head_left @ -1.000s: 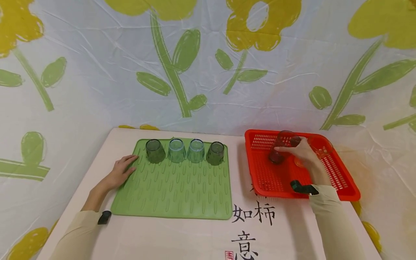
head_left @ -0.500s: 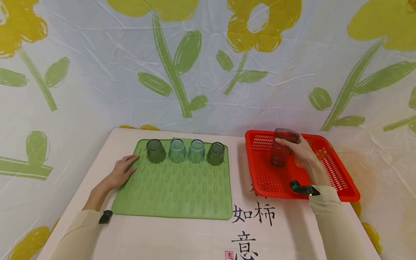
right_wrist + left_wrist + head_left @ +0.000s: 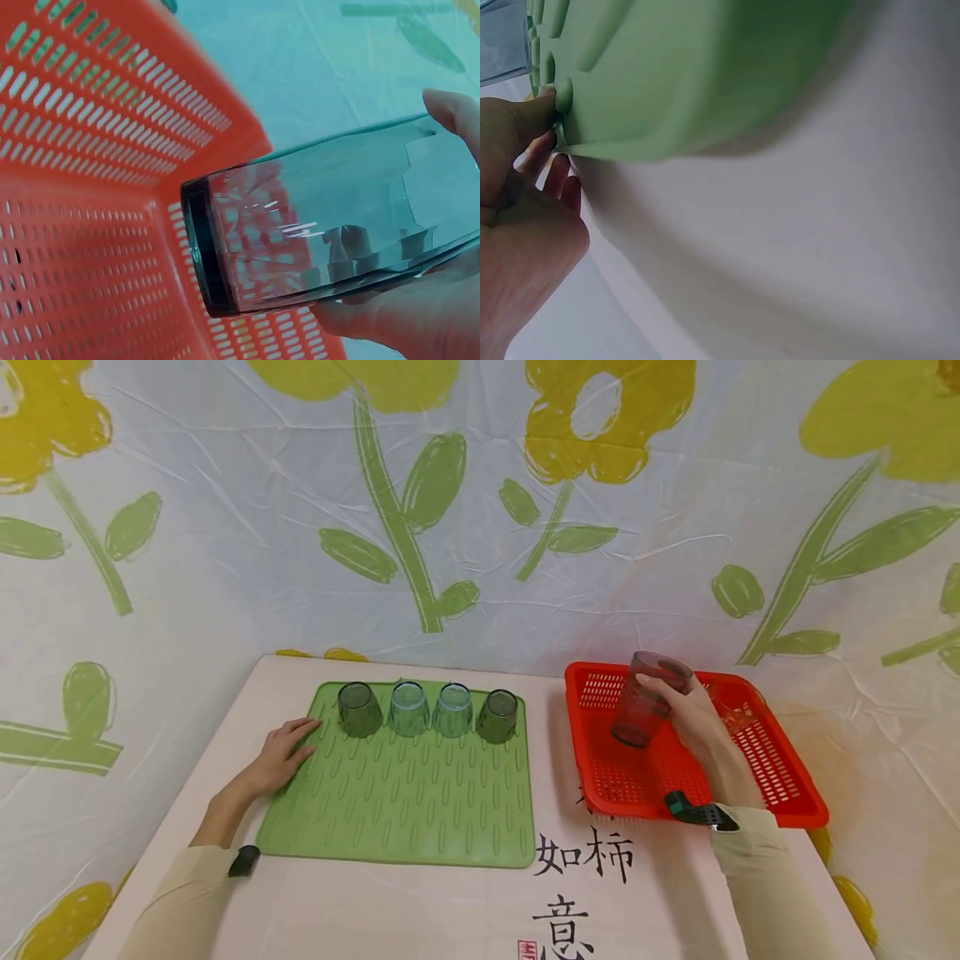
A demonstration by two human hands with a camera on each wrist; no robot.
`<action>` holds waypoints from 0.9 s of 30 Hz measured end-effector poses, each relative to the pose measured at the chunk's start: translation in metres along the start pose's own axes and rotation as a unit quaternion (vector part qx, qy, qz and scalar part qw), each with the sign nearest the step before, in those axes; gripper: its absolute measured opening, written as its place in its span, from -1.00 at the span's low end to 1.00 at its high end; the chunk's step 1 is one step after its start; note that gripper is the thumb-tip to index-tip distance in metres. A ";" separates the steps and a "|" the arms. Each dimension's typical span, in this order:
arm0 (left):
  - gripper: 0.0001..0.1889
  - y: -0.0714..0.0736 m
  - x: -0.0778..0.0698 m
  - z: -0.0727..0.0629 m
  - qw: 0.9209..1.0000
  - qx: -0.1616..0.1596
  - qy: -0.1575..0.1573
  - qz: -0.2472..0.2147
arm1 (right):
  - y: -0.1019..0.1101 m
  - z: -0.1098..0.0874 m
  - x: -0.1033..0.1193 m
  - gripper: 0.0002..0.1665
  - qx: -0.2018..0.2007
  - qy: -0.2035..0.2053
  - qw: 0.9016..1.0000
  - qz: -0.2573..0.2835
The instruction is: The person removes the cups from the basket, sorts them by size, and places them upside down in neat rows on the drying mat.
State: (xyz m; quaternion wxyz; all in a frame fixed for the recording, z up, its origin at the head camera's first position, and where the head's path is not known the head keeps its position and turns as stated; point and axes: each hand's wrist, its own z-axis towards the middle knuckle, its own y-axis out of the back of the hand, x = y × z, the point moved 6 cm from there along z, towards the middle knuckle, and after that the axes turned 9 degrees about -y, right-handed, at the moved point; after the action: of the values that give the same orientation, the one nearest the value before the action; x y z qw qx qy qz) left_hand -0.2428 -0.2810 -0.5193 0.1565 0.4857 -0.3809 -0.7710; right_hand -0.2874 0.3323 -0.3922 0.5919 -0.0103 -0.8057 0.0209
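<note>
In the head view my right hand grips a tall tinted drinking glass over the red basket. The glass tilts, its rim up and its base toward the lower left. The right wrist view shows the thumb and fingers on opposite sides of this glass. My left hand rests at the left edge of the green drying mat, fingers loosely extended. In the left wrist view the thumb of my left hand touches the mat's surface, and other fingertips lie by its edge.
Along the mat's back edge several glasses stand upside down, including a dark one, a blue one and a dark one at the right. Another clear glass lies at the basket's right side. A patterned cloth hangs behind the table.
My right hand has raised the tall glass a little inside the basket, and its base has swung to the left. The left hand stays at the mat's edge.
</note>
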 end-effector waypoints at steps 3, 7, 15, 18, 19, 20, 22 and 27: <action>-0.53 0.000 -0.001 0.000 1.000 -0.001 0.001 -0.002 | -0.005 -0.003 0.002 -0.36 -0.004 0.007 1.000 -0.007; -0.53 0.000 -0.004 0.000 1.000 -0.004 -0.003 -0.004 | -0.011 -0.008 0.007 -0.45 -0.002 0.019 1.000 0.003; -0.52 0.001 -0.001 0.001 1.000 0.001 -0.001 0.001 | -0.027 -0.020 0.016 -0.45 0.022 0.046 0.998 0.044; -0.52 0.002 0.000 0.002 1.000 -0.002 0.002 0.003 | -0.035 -0.024 0.020 -0.48 0.034 0.063 0.996 0.054; -0.52 0.002 0.000 0.001 1.000 -0.004 0.004 0.003 | -0.038 -0.025 0.021 -0.49 0.037 0.069 0.995 0.057; -0.52 0.003 0.000 0.001 1.000 -0.005 0.007 -0.002 | -0.040 -0.026 0.022 -0.52 0.037 0.073 0.995 0.059; -0.52 0.003 -0.001 0.001 1.000 -0.006 0.015 -0.008 | -0.045 -0.028 0.023 -0.55 0.042 0.079 0.994 0.064; -0.51 0.004 -0.004 0.001 0.999 -0.009 0.034 -0.010 | -0.057 -0.033 0.023 -0.50 0.044 0.082 0.992 0.081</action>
State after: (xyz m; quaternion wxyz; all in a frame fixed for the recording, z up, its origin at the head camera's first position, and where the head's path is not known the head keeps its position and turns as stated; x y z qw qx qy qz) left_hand -0.2424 -0.2806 -0.5134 0.1659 0.5142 -0.3632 -0.7590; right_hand -0.2624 0.2773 -0.3576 0.6519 -0.0514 -0.7495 0.1030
